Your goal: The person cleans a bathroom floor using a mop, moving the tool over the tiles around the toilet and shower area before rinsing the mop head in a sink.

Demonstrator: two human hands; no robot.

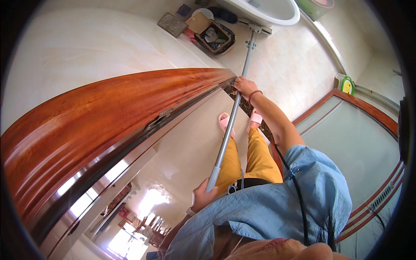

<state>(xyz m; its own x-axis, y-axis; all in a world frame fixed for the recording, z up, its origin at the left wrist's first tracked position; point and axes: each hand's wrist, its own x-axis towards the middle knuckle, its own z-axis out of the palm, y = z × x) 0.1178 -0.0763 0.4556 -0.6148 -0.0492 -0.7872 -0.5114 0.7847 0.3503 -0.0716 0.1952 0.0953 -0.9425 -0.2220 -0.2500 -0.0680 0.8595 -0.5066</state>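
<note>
A long grey mop (234,113) slants from my waist to the tiled floor ahead. My left hand (203,196), with a band at its wrist, is closed round the thicker grip at the mop's near end. Farther along the pole, my right hand (245,86) is wrapped round its middle, a beaded bracelet on that wrist. The flat mop head (256,28) lies on the floor close to a white rounded fixture (271,13), partly hidden beneath its rim. Green clips show on the pole just behind the head.
A bin (216,39) lined with a black bag stands left of the mop head, beside a grey box (172,24). A wooden door frame (108,99) rises at left; a glass-panelled door (355,134) stands at right. A dark threshold (260,123) crosses by my pink slippers (224,121).
</note>
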